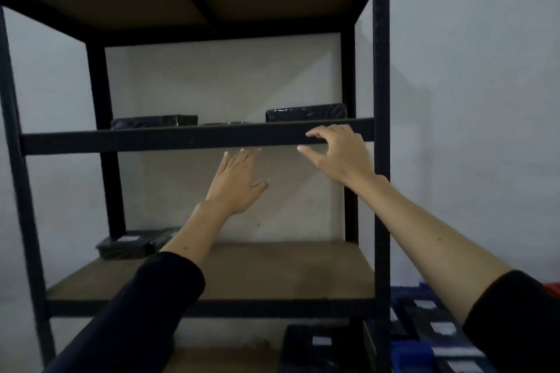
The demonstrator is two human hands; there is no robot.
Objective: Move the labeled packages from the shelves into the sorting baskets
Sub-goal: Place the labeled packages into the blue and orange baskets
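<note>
Room: plain pale wall (469, 70) behind a black metal shelf rack (381, 130) with brown board shelves (272, 269).
Packages: flat black plastic-wrapped packages on the upper shelf, right one (306, 113) and left one (154, 121); another with a white label (125, 247) at the middle shelf's back left.
Basket: blue basket (412, 354) at lower right holds labeled packages.
Left hand (238, 182): fingers straight and spread, holding nothing.
Right hand (339, 154): fingers loosely spread at the upper shelf's front rail, gripping nothing.

Dim, bluish, soft picture; edges bowed by the wide lens.
</note>
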